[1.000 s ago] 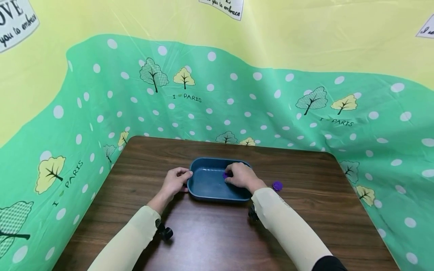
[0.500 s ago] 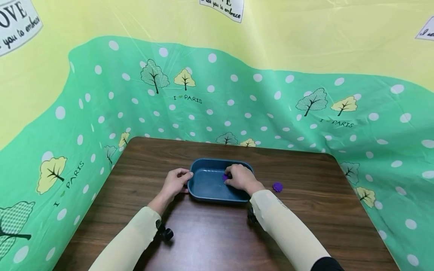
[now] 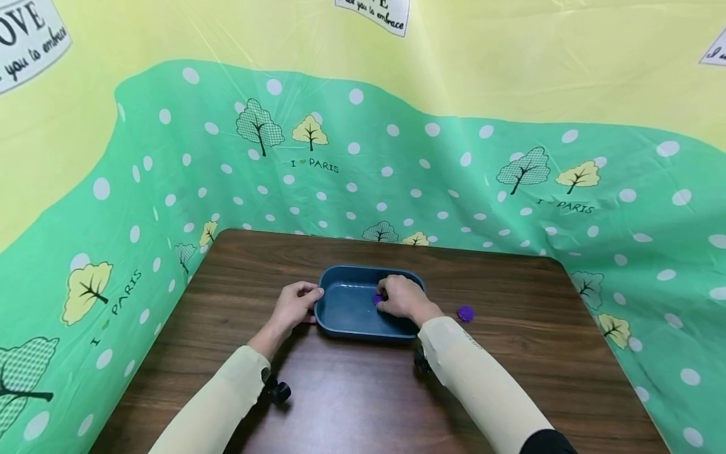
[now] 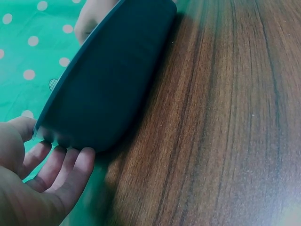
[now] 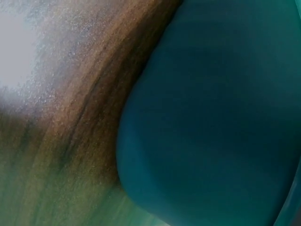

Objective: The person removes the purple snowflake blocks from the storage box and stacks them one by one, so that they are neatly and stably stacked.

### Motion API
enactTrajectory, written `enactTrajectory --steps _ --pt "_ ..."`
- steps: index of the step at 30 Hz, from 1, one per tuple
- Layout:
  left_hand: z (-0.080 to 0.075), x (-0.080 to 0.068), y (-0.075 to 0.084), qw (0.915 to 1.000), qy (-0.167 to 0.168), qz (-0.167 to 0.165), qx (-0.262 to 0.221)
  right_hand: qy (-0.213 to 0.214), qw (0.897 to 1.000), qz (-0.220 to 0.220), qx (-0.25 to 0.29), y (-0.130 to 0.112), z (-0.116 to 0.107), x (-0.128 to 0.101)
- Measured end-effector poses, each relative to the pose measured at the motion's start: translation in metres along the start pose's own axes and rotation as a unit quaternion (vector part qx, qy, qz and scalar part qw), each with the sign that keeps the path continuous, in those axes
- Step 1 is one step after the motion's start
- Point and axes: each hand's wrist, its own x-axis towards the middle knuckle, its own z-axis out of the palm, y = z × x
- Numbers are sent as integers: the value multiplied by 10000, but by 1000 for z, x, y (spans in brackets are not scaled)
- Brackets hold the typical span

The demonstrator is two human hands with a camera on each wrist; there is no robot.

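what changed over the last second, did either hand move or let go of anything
Nothing visibly changed. The right hand is still inside the blue tray with a purple piece at its fingertips, the left hand still holds the tray's left end, and the other purple piece lies on the table to the right of the tray as before.

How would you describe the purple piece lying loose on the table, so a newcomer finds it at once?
Start at the brown wooden table and find the dark blue tray near its middle. Just right of the tray, past the right hand, a small round purple piece lies alone on bare wood. Unlike the other purple piece, which the right hand holds inside the tray, nothing touches this one.
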Motion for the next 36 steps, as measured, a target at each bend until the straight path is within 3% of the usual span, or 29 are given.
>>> enactTrajectory --steps 13,22,36 --pt "1 -2 1 10000 29 -35 21 -115 9997 187 129 4 3 2" --pt "1 -1 1 10000 30 -20 15 -40 9999 -39 85 6 1 -1" --pt "5 -1 1 10000 35 9 22 451 9974 -323 457 13 -17 -12"
